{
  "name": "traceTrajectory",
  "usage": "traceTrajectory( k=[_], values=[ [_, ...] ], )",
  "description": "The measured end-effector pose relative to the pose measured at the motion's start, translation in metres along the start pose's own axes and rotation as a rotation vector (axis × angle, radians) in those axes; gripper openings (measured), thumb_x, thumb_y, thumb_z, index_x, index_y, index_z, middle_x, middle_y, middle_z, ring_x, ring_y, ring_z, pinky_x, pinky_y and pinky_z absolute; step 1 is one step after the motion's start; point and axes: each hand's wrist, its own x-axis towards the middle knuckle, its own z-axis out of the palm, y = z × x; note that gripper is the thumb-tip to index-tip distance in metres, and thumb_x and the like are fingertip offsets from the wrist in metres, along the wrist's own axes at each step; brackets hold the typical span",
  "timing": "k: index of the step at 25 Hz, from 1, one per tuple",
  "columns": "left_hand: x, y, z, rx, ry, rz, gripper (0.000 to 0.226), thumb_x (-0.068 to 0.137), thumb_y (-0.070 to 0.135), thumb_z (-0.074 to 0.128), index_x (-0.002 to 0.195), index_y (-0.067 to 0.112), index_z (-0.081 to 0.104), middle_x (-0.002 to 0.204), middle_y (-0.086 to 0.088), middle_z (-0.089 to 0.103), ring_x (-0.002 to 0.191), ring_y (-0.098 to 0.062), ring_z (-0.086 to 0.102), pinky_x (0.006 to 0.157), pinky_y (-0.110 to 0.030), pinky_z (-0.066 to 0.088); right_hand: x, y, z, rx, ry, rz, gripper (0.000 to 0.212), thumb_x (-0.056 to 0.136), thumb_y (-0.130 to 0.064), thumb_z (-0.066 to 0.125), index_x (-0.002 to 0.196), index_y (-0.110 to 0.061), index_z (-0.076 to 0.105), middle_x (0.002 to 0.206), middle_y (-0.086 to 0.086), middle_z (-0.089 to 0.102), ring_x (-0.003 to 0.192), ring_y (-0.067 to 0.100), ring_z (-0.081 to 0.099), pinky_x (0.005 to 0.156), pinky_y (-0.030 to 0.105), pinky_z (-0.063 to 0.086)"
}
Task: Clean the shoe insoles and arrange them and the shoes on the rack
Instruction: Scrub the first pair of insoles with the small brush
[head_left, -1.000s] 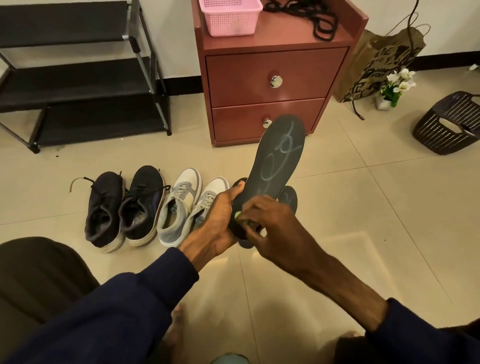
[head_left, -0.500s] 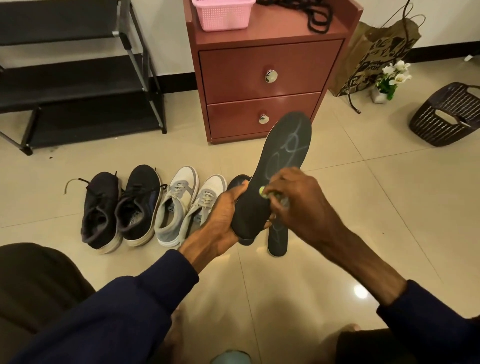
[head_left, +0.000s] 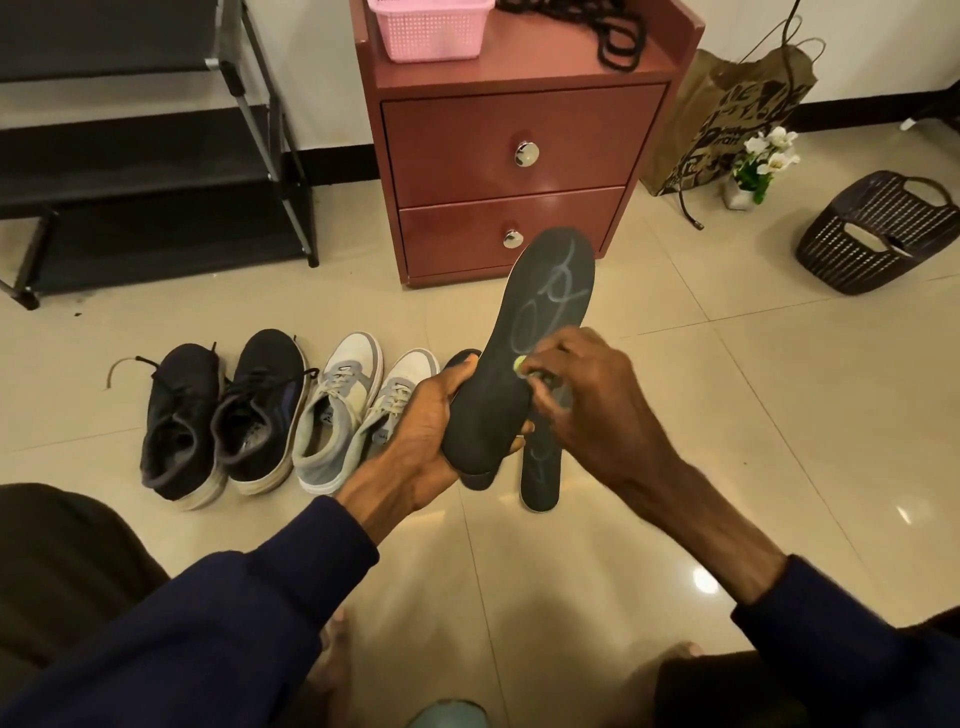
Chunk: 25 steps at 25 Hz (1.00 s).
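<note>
- The fingers (head_left: 543, 371) of the right hand (head_left: 587, 400) are bunched together, pinching a small yellow-green object (head_left: 518, 364) against the face of the held insole (head_left: 545, 306). I cannot tell what the object is; it is probably a wiper of some kind.
- The left hand (head_left: 436, 421) wraps the heel end of the held insole, with the thumb on its left edge and the fingertips curling round to its right edge.
- The held insole is up in the air above the floor (head_left: 727, 415), between the two hands. Its long axis runs from the heel in the left palm up and away to the toe, leaning a little right.
- Pale scribbled marks cover the toe half, just beyond the right fingers. By my judgement the next rub should travel along the long axis toward the toe, and the right hand is the nearer one.
- Insoles: one is in hand. Two more insoles (head_left: 540, 470) lie on the floor, partly hidden behind the hands, and no fourth is visible.
- Shoes: four stand in a row on the floor to the left, two black shoes (head_left: 223, 415) and two grey-and-white shoes (head_left: 358, 405).
- The rack (head_left: 145, 171) stands beyond the shoes with nothing of the task on it, so arranging is not yet begun.
- One red cabinet (head_left: 519, 156) stands behind the toe of the held insole.
</note>
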Motion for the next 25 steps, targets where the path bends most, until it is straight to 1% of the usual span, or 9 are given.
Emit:
traceTrajectory(
  k=[2, 4, 8, 11, 13, 17, 22, 23, 25],
  values=[
    [0.000, -0.001, -0.004, 0.010, 0.036, 0.014, 0.035, 0.100, 0.035, 0.057, 0.119, 0.009, 0.072, 0.110, -0.013, 0.074, 0.083, -0.025, 0.070, 0.071, -0.036, 0.060, -0.024, -0.029, 0.014, 0.068, -0.185, -0.188, 0.019, 0.082, -0.002, 0.076, 0.100, -0.007, 0.074, 0.098, 0.008, 0.065, 0.090, 0.021, 0.058, 0.077, 0.028, 0.051],
    [0.001, -0.003, -0.004, 0.007, 0.056, -0.002, 0.039, 0.100, 0.036, 0.058, 0.126, 0.009, 0.069, 0.115, -0.013, 0.072, 0.084, -0.024, 0.070, 0.073, -0.035, 0.058, -0.025, -0.026, 0.009, 0.060, -0.287, -0.259, 0.019, 0.079, -0.001, 0.077, 0.096, -0.007, 0.075, 0.094, 0.008, 0.066, 0.086, 0.024, 0.059, 0.073, 0.032, 0.051],
    [-0.005, 0.003, 0.004, -0.012, 0.011, 0.005, 0.029, 0.103, 0.029, 0.050, 0.113, 0.008, 0.067, 0.102, -0.019, 0.071, 0.078, -0.031, 0.065, 0.075, -0.039, 0.055, 0.004, 0.005, 0.002, -0.051, 0.052, -0.036, 0.023, 0.079, 0.000, 0.078, 0.102, -0.003, 0.073, 0.098, 0.012, 0.066, 0.089, 0.026, 0.059, 0.075, 0.042, 0.056],
    [-0.002, -0.001, -0.004, -0.011, 0.033, 0.020, 0.028, 0.103, 0.031, 0.052, 0.110, 0.009, 0.069, 0.088, -0.009, 0.073, 0.067, -0.021, 0.069, 0.057, -0.029, 0.057, -0.023, -0.033, 0.023, 0.055, -0.142, -0.187, 0.021, 0.081, 0.001, 0.076, 0.101, -0.004, 0.074, 0.098, 0.011, 0.066, 0.090, 0.026, 0.060, 0.077, 0.035, 0.054],
    [0.000, -0.005, -0.006, 0.010, 0.035, 0.015, 0.032, 0.103, 0.033, 0.053, 0.115, 0.009, 0.071, 0.092, -0.008, 0.075, 0.068, -0.019, 0.071, 0.057, -0.029, 0.057, -0.023, -0.031, 0.017, 0.080, -0.279, -0.267, 0.018, 0.078, 0.002, 0.076, 0.095, -0.005, 0.075, 0.093, 0.011, 0.067, 0.086, 0.026, 0.060, 0.074, 0.032, 0.050],
    [0.000, -0.005, -0.005, 0.025, 0.024, 0.024, 0.038, 0.106, 0.031, 0.049, 0.093, 0.011, 0.079, 0.095, -0.014, 0.077, 0.078, -0.028, 0.071, 0.083, -0.045, 0.056, 0.003, 0.006, 0.008, -0.059, 0.062, -0.032, 0.023, 0.075, 0.003, 0.081, 0.096, 0.001, 0.073, 0.092, 0.018, 0.067, 0.083, 0.032, 0.061, 0.071, 0.047, 0.057],
    [0.001, -0.011, -0.010, 0.065, 0.058, -0.008, 0.027, 0.102, 0.036, 0.055, 0.105, 0.018, 0.075, 0.090, -0.004, 0.076, 0.069, -0.018, 0.070, 0.061, -0.032, 0.057, -0.029, -0.032, 0.018, 0.043, -0.253, -0.289, 0.019, 0.078, 0.003, 0.076, 0.095, -0.005, 0.074, 0.094, 0.011, 0.065, 0.086, 0.027, 0.059, 0.072, 0.035, 0.050],
    [0.001, -0.010, -0.008, 0.060, 0.044, -0.006, 0.030, 0.103, 0.035, 0.053, 0.103, 0.017, 0.077, 0.088, -0.004, 0.077, 0.068, -0.018, 0.071, 0.062, -0.032, 0.058, -0.020, -0.022, 0.014, 0.000, -0.228, -0.270, 0.019, 0.077, 0.003, 0.076, 0.095, -0.004, 0.073, 0.093, 0.012, 0.065, 0.085, 0.027, 0.058, 0.070, 0.036, 0.051],
    [0.000, -0.009, -0.005, 0.067, 0.019, 0.003, 0.046, 0.106, 0.032, 0.047, 0.085, 0.016, 0.084, 0.086, -0.007, 0.078, 0.069, -0.020, 0.073, 0.071, -0.035, 0.059, 0.001, 0.003, 0.008, -0.092, 0.009, -0.119, 0.021, 0.078, 0.002, 0.077, 0.098, -0.002, 0.073, 0.095, 0.014, 0.065, 0.086, 0.027, 0.057, 0.070, 0.039, 0.054]
  ],
)
